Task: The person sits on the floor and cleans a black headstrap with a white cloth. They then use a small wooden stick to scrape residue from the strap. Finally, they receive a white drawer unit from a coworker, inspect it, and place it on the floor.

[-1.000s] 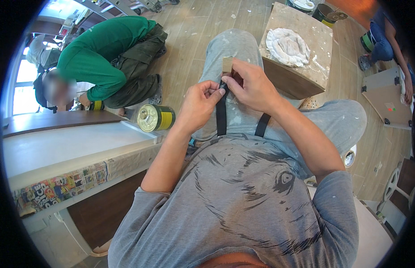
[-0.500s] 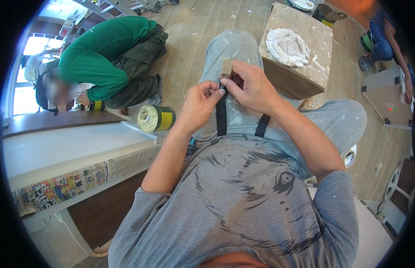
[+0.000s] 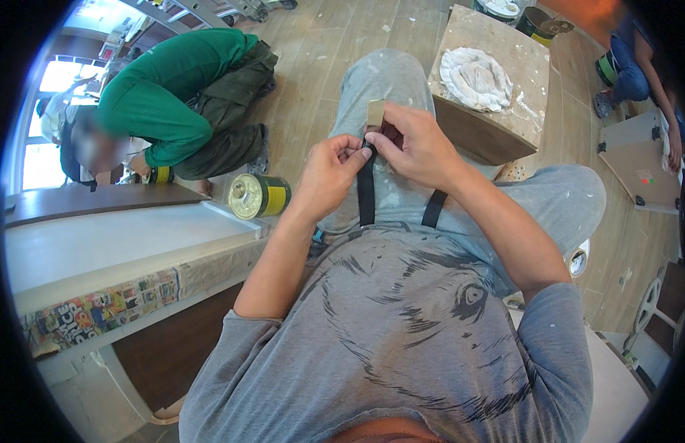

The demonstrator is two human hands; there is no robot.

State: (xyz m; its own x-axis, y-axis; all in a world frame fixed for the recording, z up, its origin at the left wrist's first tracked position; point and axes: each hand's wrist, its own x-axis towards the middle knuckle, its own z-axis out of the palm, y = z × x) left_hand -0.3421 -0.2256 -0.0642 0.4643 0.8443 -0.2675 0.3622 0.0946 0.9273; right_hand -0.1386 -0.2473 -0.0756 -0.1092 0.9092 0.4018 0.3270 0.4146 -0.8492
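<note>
Over my lap, both hands meet with their fingertips close together. My right hand (image 3: 416,148) is closed, pinching a small folded tan piece (image 3: 375,112) that looks like sandpaper or card; a brown side of it shows by the fingers. Closed in a pinch just beside it is my left hand (image 3: 331,173), its thumb and fingertip at a small dark bit that I cannot make out. A black strap (image 3: 365,196) hangs from my waist and runs up to these fingertips; whether the left fingers grip it is hidden. Another black strap (image 3: 434,208) lies near my right forearm.
A wooden box (image 3: 468,122) bearing a white cloth (image 3: 475,79) stands by my knee. A paint can (image 3: 257,196) is left, near a white panel (image 3: 128,236). A person in green (image 3: 173,96) bends at left; another person (image 3: 632,63) is by a board (image 3: 641,162) at right.
My hands keep almost the same pinch and place. A figure in white at the far left has shifted slightly.
</note>
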